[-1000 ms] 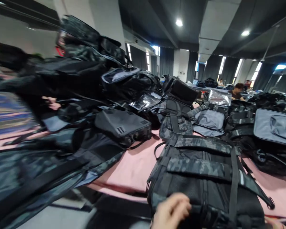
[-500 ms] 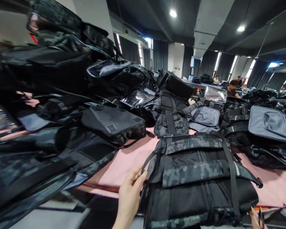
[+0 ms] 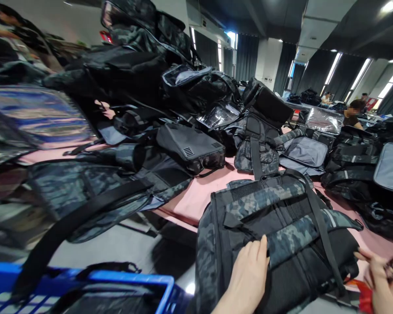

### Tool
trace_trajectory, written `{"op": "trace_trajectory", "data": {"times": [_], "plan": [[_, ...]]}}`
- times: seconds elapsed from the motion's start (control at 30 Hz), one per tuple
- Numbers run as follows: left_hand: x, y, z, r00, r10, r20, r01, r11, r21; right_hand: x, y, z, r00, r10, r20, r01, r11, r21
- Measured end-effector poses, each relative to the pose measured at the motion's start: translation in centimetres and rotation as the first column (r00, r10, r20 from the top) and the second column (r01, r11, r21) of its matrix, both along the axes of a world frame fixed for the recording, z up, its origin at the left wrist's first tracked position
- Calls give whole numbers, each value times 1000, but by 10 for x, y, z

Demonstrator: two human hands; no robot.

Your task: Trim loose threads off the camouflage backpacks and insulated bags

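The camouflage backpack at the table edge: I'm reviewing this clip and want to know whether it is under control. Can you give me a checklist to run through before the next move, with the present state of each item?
1. Left hand flat on the camouflage backpack, fingers by a shoulder strap: ok.
2. Backpack fully borne by the pink table: not ok, its near end juts over the edge.
3. Right hand free to help: not ok, it grips a small dark thing; what it is, cannot tell.
4. Blue crate below left, apart from the backpack: ok.
5. Neighbouring bags apart from the backpack: cannot tell at its far end.
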State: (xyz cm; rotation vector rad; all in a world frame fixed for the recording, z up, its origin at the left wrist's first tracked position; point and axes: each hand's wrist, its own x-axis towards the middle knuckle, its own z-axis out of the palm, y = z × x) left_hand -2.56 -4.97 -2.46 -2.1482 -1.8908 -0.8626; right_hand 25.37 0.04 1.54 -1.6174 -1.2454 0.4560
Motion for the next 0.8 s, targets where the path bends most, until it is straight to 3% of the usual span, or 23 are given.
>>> {"op": "trace_trajectory", "data": {"times": [0.07, 0.1, 0.17, 0.23, 0.27, 0.37, 0.43, 0.5, 0.53, 0.57, 0.63, 0.7, 0.8], "plan": [[2, -1, 1, 999, 25, -45, -24, 1000, 21, -36, 16, 25, 952, 305, 1, -305, 952, 40], [3, -1, 2, 998, 27, -57, -25, 999, 37, -59, 23, 36, 874, 486, 26, -486, 874, 4], [5, -2, 2, 998, 13, -69, -7, 997, 83, -113, 35, 53, 652, 754, 72, -751, 656, -73], [6, -3, 1, 997, -11, -70, 21, 991, 131, -168, 44, 60, 469, 862, 191, -860, 495, -120], [6, -6, 1, 998, -24, -63, 33, 988, 152, -194, 48, 60, 411, 866, 284, -869, 466, -164], [-3, -20, -1, 996, -88, 2, 85, 972, 218, -254, 60, 47, 315, 833, 455, -830, 475, -294], [-18, -31, -2, 988, -123, 96, 96, 963, 251, -274, 67, 32, 266, 842, 470, -808, 460, -367], [-41, -37, -3, 956, -84, 283, 8, 966, 259, -280, 73, 18, 264, 856, 445, -807, 448, -383], [-55, -37, -4, 909, -22, 415, -91, 964, 250, -280, 76, 13, 275, 861, 429, -810, 447, -379], [-69, -33, -4, 827, 62, 559, -211, 956, 206, -279, 78, 8, 288, 864, 414, -812, 449, -373], [-96, -18, -5, 571, 241, 785, -407, 913, 16, -275, 82, 3, 310, 871, 381, -815, 450, -366], [-115, 2, -7, 353, 349, 868, -403, 894, -196, -272, 84, 0, 326, 880, 346, -820, 445, -360], [-127, 26, -11, 230, 366, 902, -307, 907, -289, -272, 87, -1, 341, 889, 304, -829, 437, -349]]}}
